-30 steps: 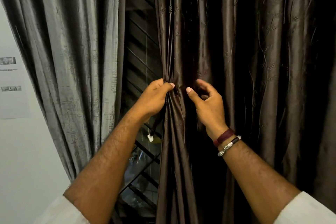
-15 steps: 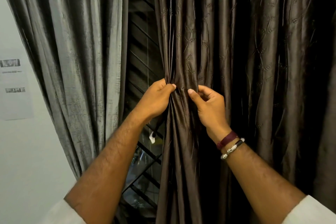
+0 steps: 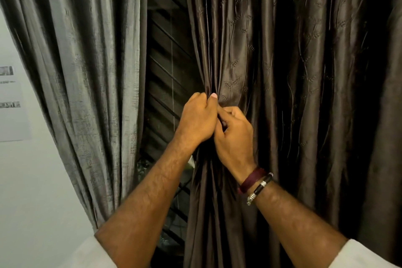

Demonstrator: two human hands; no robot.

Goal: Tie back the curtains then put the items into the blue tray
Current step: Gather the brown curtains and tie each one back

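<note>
A dark brown patterned curtain (image 3: pixel 282 61) hangs on the right, gathered into tight folds at its left edge. My left hand (image 3: pixel 196 118) is closed on that gathered edge, thumb on top. My right hand (image 3: pixel 235 135) presses against it from the right, fingers curled into the same bunch of fabric; whether a tie-back cord is in them stays hidden. A lighter grey curtain (image 3: pixel 87 72) hangs loose on the left. The blue tray and the items are out of view.
Between the two curtains a dark window with metal grille bars (image 3: pixel 165 72) shows. A white wall with a printed paper sheet (image 3: pixel 10 104) lies at the far left. My right wrist carries a maroon band and a black bracelet (image 3: pixel 256 183).
My hands have come together and now touch; the gap between them is gone. The brown curtain's edge is bunched tighter, and my right hand has closed around it.
</note>
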